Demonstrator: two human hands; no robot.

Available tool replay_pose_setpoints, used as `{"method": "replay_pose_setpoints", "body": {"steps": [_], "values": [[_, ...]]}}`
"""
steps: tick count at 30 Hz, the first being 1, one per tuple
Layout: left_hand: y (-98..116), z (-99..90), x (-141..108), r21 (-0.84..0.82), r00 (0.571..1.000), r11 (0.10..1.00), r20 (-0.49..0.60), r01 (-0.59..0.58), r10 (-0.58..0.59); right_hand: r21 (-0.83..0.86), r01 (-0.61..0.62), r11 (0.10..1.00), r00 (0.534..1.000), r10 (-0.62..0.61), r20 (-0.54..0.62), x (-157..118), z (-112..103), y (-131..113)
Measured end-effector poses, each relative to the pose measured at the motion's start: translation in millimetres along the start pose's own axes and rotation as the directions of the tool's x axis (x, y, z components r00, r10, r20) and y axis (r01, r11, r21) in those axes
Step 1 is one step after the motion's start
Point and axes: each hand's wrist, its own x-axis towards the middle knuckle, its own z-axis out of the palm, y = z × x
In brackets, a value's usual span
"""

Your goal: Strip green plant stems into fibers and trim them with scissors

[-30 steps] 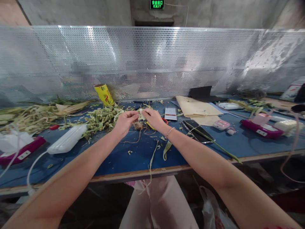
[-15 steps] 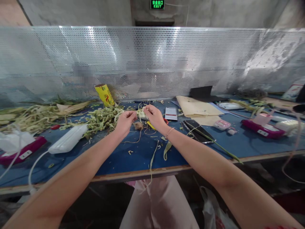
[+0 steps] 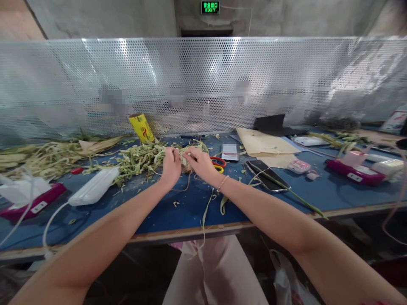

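Observation:
Both hands meet over the middle of the blue table, close together with the fingers bent. My left hand is closed in a pinch on a pale green plant strip. On the same strip, from the right side, my right hand is pinched too; the fingers hide most of it. A heap of pale green plant pieces lies at my left hand. Beneath the hands shows a bit of brown twine. Just right of my right hand, red and yellow loops, seemingly scissors handles, lie on the table.
A yellow tube stands tilted behind the heap. At left lie a white power strip and long dried leaves. To the right are a phone, brown paper and a pink case. A perforated metal screen spans the back.
My left hand has turned more upright and shifted slightly right, while my right hand has come a little lower. More of the red and yellow loops now shows.

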Motion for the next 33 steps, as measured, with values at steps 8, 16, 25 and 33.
{"method": "replay_pose_setpoints", "body": {"steps": [8,16,25,33], "values": [[11.2,-4.7,0.7,0.142,0.989,0.979,0.03,-0.145,0.142,0.116,-0.105,0.988,0.99,0.114,-0.078,3.6,-5.1,-4.8],[11.5,-3.9,-1.5,0.056,0.996,0.995,0.019,-0.088,0.087,0.39,-0.247,0.887,0.938,0.32,-0.135,13.9,-6.3,16.7],[-1.3,-0.3,8.1,-0.053,0.999,0.998,-0.033,0.022,-0.023,0.601,-0.227,0.766,0.905,0.394,-0.16,16.7,2.1,17.0],[3.2,-9.0,6.9,0.015,0.997,0.997,-0.01,-0.074,0.074,0.521,-0.266,0.811,0.955,0.294,0.029,14.8,-10.0,16.7]]}}
